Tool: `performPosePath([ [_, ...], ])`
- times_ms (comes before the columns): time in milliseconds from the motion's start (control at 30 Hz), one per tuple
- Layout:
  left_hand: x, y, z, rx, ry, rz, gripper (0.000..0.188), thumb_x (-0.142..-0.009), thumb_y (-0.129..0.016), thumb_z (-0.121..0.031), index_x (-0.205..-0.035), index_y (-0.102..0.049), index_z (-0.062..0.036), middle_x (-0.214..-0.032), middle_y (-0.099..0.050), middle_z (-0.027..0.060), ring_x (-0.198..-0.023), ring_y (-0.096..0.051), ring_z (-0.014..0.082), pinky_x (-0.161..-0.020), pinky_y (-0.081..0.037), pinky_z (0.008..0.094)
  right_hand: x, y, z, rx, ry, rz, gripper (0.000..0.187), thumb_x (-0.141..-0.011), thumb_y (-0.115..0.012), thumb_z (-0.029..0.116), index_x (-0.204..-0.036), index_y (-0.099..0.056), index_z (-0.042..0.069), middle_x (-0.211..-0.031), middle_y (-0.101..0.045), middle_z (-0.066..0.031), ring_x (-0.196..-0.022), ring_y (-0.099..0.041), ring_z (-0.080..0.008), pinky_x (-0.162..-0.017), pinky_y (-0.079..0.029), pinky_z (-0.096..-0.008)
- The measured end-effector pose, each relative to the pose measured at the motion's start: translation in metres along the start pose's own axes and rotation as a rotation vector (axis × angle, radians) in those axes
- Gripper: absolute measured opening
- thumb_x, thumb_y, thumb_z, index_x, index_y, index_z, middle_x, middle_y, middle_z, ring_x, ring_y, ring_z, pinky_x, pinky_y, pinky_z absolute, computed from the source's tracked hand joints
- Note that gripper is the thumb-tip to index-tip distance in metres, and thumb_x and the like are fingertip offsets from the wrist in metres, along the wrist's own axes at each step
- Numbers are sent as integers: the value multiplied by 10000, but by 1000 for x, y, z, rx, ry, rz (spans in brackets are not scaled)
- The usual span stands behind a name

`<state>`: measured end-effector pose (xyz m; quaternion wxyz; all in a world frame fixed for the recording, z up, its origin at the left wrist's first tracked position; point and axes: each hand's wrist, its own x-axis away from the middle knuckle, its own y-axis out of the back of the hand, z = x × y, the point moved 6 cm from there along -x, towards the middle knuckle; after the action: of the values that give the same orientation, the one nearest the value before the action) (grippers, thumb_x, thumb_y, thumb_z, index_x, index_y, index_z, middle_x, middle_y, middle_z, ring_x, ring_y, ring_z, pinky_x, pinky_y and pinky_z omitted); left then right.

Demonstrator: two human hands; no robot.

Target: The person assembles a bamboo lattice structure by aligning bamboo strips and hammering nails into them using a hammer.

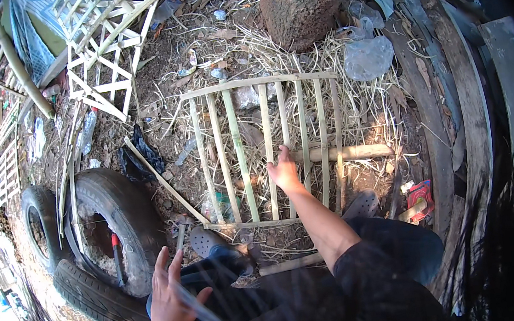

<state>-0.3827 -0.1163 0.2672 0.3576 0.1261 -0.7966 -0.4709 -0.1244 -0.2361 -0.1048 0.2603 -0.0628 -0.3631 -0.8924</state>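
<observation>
A frame of pale bamboo slats (236,137) lies on the ground before me, several upright slats joined by a crosspiece at the far and near ends. My right hand (285,171) is over its middle, thumb and forefinger apart, at the slats right of centre; its other fingers are partly hidden. Off to the lower left, my left hand (174,297) hovers above my leg with fingers spread and nothing in it. Just beyond that hand, what looks like a hammer (181,229) rests beside my shoe. A thick bamboo piece (357,151) lies under the frame's right side.
Old tyres (142,205) stand at the left, one with a red-handled tool (117,255) inside. A tree trunk (309,2) rises at the far side. Another bamboo lattice (103,92) leans at the far left. Planks (468,92) run along the right, near a red packet (421,199).
</observation>
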Motion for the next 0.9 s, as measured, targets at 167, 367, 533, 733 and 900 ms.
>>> performPosePath([
  [167,9,5,15,166,31,-62,783,-703,-800,-248,-1379,-439,-81,-1409,-424,186,-1272,-454,391,-1057,-388,437,16,-12,-12,234,-254,264,549,-858,-633,366,-1261,-505,16,-1095,-655,-245,-1015,-640,-405,-939,-499,-458],
  [367,18,-9,23,65,-79,-20,700,-727,-780,-244,-1326,-476,-45,-1311,-512,177,-1186,-511,378,-1025,-403,431,24,18,0,173,-247,9,410,-816,-700,268,-1133,-587,35,-1135,-631,-209,-1049,-619,-386,-868,-511,-459],
  [533,7,-15,27,106,-95,4,639,-743,-767,-244,-1289,-500,-47,-1192,-586,156,-1120,-543,352,-968,-425,428,8,41,-20,383,-151,-166,406,-812,-682,189,-1161,-540,38,-1241,-523,-256,-1068,-590,-427,-860,-525,-487],
  [733,2,-12,30,122,-74,13,582,-756,-758,-241,-1256,-519,-60,-1123,-620,142,-1064,-567,343,-936,-434,428,11,31,-23,289,-277,37,360,-868,-647,203,-1164,-502,59,-989,-663,-251,-937,-654,-412,-839,-522,-496],
  [900,-2,-4,17,110,-19,59,567,-758,-759,-237,-1247,-525,-68,-1111,-628,140,-1057,-573,339,-937,-436,425,15,33,-41,241,-261,51,349,-921,-607,263,-1185,-495,66,-993,-677,-222,-942,-651,-420,-817,-512,-493],
])
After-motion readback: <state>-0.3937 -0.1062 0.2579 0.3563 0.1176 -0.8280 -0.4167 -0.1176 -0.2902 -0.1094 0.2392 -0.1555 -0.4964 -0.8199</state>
